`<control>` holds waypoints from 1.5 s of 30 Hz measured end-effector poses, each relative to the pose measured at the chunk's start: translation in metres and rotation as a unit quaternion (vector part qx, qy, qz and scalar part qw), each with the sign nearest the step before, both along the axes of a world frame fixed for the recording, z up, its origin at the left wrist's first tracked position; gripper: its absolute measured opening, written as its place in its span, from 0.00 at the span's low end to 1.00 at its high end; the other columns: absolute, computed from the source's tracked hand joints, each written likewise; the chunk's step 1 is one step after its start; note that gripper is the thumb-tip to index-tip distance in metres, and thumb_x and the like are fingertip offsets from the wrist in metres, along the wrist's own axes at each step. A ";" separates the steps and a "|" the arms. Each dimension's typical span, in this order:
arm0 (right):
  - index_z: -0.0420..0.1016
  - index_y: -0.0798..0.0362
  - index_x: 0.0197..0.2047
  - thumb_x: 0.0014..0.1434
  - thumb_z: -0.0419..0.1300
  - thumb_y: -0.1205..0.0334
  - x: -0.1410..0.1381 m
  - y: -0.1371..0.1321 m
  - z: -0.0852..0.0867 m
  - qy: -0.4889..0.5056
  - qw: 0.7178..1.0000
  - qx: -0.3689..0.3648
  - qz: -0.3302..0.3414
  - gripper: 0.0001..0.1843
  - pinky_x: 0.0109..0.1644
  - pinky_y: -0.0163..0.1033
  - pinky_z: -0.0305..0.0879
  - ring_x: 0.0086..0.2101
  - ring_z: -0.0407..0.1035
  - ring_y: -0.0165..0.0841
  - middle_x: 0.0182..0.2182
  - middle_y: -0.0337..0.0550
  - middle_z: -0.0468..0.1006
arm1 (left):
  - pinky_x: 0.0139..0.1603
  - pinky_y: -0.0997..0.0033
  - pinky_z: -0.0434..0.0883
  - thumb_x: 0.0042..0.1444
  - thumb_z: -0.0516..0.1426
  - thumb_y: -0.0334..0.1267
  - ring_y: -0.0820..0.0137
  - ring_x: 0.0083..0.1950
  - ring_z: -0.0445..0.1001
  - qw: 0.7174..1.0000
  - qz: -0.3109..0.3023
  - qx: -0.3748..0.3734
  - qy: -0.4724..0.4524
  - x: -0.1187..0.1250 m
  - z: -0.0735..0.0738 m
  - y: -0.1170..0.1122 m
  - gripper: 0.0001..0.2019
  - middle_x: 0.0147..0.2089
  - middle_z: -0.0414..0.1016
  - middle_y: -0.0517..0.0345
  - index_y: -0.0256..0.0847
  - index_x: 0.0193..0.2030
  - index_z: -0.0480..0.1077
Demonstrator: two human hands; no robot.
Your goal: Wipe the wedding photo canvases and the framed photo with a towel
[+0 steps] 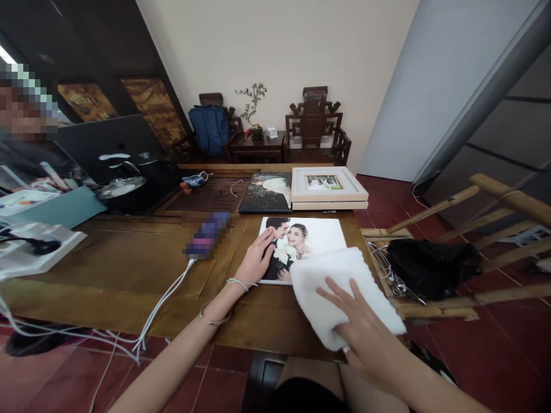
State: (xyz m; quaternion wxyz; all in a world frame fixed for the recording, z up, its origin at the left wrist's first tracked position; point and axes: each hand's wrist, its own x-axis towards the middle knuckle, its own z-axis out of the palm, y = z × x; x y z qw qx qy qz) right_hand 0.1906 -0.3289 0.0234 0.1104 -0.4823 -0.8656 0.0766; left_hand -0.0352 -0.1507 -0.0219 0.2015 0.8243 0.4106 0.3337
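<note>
A glossy wedding photo panel lies flat on the wooden table, showing a couple with white flowers. My left hand rests on the panel's left edge with its fingers stretched out and holding nothing. At the panel's lower right, a white towel covers that corner and hangs toward the table's front edge. My right hand grips the towel, its fingers laid over the top and its thumb tucked near the lower edge. The panel's lower right corner is hidden under the cloth.
Behind the panel are a dark photo panel and stacked framed pictures. A phone with white cables lies left. A kettle, laptop and teal box stand farther left, near another person. A bamboo chair holds a black bag.
</note>
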 end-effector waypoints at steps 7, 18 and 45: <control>0.75 0.56 0.38 0.41 0.48 0.78 0.011 0.062 0.006 -0.004 1.000 -0.002 -0.030 0.23 0.61 0.64 0.39 0.61 0.46 0.47 0.58 0.55 0.63 | 0.66 0.59 0.53 0.61 0.46 0.37 0.65 0.65 0.56 1.000 -0.002 -0.001 0.007 -0.002 0.000 0.001 0.21 0.64 0.59 0.48 0.35 0.59 0.63; 0.73 0.60 0.46 0.46 0.48 0.77 0.025 0.137 0.003 -0.102 0.991 0.038 -0.074 0.25 0.58 0.69 0.41 0.62 0.38 0.55 0.62 0.57 0.55 | 0.66 0.59 0.54 0.61 0.47 0.37 0.66 0.65 0.56 1.000 -0.001 -0.001 -0.013 -0.002 -0.001 0.001 0.20 0.64 0.60 0.51 0.38 0.59 0.63; 0.72 0.60 0.48 0.45 0.49 0.77 0.032 0.137 0.002 -0.088 0.992 0.035 -0.087 0.26 0.59 0.66 0.41 0.62 0.42 0.51 0.61 0.55 0.58 | 0.66 0.58 0.54 0.61 0.46 0.37 0.66 0.65 0.56 1.000 0.003 -0.001 -0.006 -0.001 0.001 0.001 0.20 0.64 0.60 0.52 0.39 0.59 0.63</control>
